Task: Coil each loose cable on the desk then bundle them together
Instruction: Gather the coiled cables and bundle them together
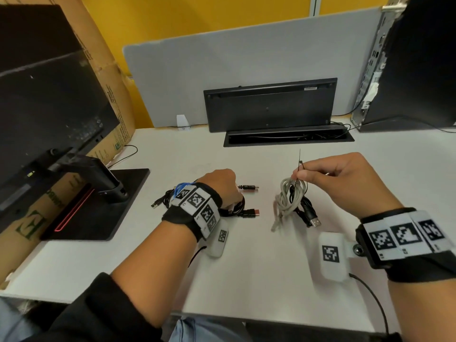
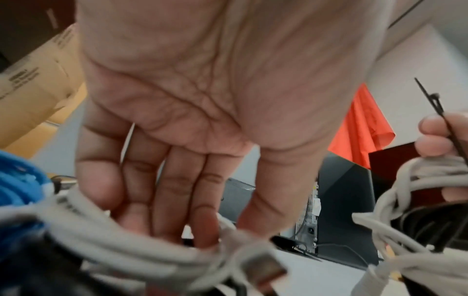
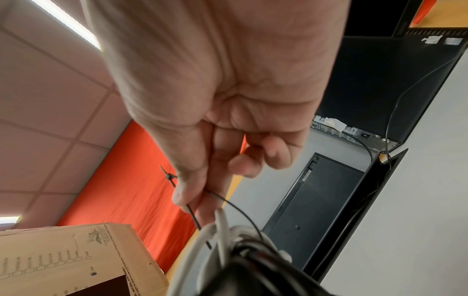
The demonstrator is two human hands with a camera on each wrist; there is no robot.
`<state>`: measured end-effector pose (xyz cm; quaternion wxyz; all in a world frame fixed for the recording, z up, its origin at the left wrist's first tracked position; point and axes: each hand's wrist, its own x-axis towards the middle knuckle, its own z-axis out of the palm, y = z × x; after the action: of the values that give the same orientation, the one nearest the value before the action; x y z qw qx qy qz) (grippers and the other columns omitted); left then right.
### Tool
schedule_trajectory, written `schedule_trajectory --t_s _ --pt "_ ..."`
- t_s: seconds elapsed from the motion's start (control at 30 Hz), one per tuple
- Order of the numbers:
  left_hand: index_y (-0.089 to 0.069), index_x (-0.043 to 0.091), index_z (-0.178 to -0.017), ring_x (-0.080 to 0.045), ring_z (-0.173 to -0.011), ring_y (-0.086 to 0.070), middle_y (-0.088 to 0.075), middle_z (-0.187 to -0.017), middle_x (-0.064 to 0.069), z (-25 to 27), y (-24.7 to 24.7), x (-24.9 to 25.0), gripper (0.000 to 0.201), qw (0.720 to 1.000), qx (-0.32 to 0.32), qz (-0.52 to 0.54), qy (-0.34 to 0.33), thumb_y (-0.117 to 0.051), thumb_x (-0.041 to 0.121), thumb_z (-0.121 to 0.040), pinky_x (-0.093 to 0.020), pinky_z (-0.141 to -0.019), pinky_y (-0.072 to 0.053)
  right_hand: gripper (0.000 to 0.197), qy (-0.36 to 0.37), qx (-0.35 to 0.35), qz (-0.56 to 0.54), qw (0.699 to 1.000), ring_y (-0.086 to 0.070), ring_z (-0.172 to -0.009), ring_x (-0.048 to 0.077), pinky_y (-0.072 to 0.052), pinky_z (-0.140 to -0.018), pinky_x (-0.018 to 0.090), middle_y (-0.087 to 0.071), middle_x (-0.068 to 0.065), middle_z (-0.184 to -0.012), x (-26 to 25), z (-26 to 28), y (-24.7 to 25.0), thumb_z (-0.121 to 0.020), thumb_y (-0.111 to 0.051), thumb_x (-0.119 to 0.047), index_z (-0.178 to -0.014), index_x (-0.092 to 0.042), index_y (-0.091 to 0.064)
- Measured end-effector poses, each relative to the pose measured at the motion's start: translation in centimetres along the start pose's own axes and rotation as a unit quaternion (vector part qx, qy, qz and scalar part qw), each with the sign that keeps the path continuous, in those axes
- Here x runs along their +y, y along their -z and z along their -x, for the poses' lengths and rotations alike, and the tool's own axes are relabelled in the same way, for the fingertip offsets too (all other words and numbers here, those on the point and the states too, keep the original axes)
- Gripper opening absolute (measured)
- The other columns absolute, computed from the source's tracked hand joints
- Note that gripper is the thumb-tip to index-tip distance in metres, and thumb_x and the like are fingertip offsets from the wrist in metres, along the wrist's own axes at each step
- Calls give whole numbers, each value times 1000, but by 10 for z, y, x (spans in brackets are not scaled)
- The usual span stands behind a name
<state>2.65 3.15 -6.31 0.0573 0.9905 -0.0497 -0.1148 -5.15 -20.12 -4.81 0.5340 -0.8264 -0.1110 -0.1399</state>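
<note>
White worktop [image 1: 246, 267] lies bare near its front edge, while the left hand [image 1: 219, 186], fingers relaxed, hides coiled cables [image 1: 232, 208] and the right hand [image 1: 345, 178] pinches a cable tie [image 1: 299, 169].

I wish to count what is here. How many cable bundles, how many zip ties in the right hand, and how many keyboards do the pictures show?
Cable bundles: 2
Zip ties in the right hand: 1
Keyboards: 1
Total: 4
</note>
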Motion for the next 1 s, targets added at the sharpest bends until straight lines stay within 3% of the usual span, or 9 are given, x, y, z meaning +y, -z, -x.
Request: schedule_trajectory --t_s 0.13,0.23,0.37,0.43,0.5,0.7,0.87,0.93,1.0 --pt "-54 14 -72 -20 -70 -59 -59 -72 -2 5 5 -4 23 993 63 91 36 -61 33 -83 -29 -58 -44 13 -3 -8 -14 1000 -69 -85 -3 -49 -79 7 -75 -16 -80 0 0 0 -83 -74 -16 -77 -26 -80" --pt "-65 1 -78 -20 -72 -65 -72 -78 -6 9 12 -6 33 961 137 233 53 -56 31 -90 -31 -67 -50 14 0 -8 -29 1000 -70 -85 0 -51 -80 10 -76 -14 -80 -2 0 0 -84 -73 -13 -77 -24 -80" --pt "-67 -8 -80 -7 -61 -63 -71 -72 -2 26 25 5 33 857 219 466 -4 -52 18 -94 -27 -62 -51 13 -10 -19 -38 999 -71 -84 0 -50 -76 7 -76 -13 -79 -3 -2 -2 -84 -72 -12 -80 -22 -80" --pt "-69 -7 -78 -11 -64 -66 -72 -74 -10 40 29 15 26 785 186 590 -40 -51 8 -90 -26 -67 -57 13 -12 -29 -32 999 -70 -81 -1 -49 -73 6 -76 -13 -79 -5 -3 -4 -84 -72 -13 -80 -23 -80" --pt "-72 1 -77 -15 -68 -68 -72 -74 -12 52 27 26 25 739 141 655 -72 -52 8 -90 -31 -74 -60 14 -8 -39 -22 999 -69 -76 -4 -47 -69 3 -75 -14 -76 -7 -3 -5 -84 -72 -13 -79 -23 -80" --pt "-73 1 -85 -19 -71 -70 -74 -80 -13 67 11 49 20 713 139 676 -125 -54 6 -91 -29 -69 -59 24 5 -75 49 996 -62 -68 -4 -43 -65 4 -72 -20 -70 -12 -4 -8 -86 -71 -15 -74 -34 -78" --pt "-74 -1 -89 -20 -72 -71 -75 -84 -10 72 7 51 19 712 152 667 -161 -56 6 -92 -22 -64 -56 19 -9 -85 87 993 -61 -71 -6 -43 -66 4 -71 -24 -72 -12 -4 -6 -85 -72 -19 -76 -35 -78" --pt "-74 0 -89 -26 -77 -72 -76 -86 -9 73 5 52 17 718 150 660 -165 -58 6 -92 -28 -69 -58 18 -8 -86 91 992 -60 -67 2 -47 -63 11 -70 -22 -70 -13 -5 -7 -85 -72 -21 -79 -37 -78" --pt "-75 2 -88 -34 -82 -71 -76 -87 -10 74 2 52 16 724 149 652 -170 -60 7 -91 -35 -76 -60 12 -13 -92 93 991 -59 -65 19 -51 -64 28 -70 -16 -66 -15 -5 -9 -85 -73 -25 -78 -32 -80"
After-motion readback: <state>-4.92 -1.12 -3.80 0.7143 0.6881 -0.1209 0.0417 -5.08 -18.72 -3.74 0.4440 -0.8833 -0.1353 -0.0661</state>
